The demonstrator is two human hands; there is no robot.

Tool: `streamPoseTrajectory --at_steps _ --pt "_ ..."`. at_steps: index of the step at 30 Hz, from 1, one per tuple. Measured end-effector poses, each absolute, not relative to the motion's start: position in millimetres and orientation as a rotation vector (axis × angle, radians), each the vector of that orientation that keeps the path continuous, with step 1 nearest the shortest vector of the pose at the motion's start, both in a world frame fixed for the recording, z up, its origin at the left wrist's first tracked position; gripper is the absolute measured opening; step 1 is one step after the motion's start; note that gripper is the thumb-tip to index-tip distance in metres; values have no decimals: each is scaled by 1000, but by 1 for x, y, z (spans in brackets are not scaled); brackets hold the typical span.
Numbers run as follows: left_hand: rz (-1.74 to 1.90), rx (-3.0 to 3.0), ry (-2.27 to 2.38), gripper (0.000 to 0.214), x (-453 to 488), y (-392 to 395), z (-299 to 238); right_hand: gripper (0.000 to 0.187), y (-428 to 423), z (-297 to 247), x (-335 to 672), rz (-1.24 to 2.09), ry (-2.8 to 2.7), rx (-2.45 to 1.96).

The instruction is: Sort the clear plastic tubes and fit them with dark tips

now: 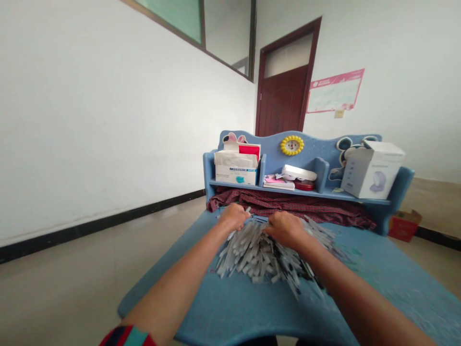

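Note:
A wide heap of thin, pale translucent strips (248, 252), some with dark parts, lies on the blue desk (230, 307). What kind of strips they are, I cannot make out. My left hand (235, 216) is closed at the heap's far left, and the tip of one pale strip (248, 209) sticks up out of its fingers. Over the far side of the heap, my right hand (287, 228) is closed with its fingers curled down. Those fingertips are partly hidden, so what they grip does not show.
A crumpled dark red checked cloth (288, 204) lies along the desk's back. On the blue shelf above stand a mask box (236, 173), papers (278, 182), a yellow clock (292, 145) and a white box (374, 170). A red carton (404, 227) sits behind, at right.

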State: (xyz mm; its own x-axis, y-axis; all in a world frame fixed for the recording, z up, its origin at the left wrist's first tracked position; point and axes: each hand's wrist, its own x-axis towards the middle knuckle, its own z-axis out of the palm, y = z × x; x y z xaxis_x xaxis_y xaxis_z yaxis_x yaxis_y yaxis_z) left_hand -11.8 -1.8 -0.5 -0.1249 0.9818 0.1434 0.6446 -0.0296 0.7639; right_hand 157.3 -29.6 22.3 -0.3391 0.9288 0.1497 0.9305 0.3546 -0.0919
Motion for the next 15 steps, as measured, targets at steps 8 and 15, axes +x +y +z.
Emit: streamPoseTrajectory --at_steps 8,15 --pt "659 1945 2088 26 -4 17 -12 25 -15 7 155 -16 -2424 -1712" --pt "496 1992 2195 28 -22 26 -17 30 -21 6 169 -26 -2330 -1591"
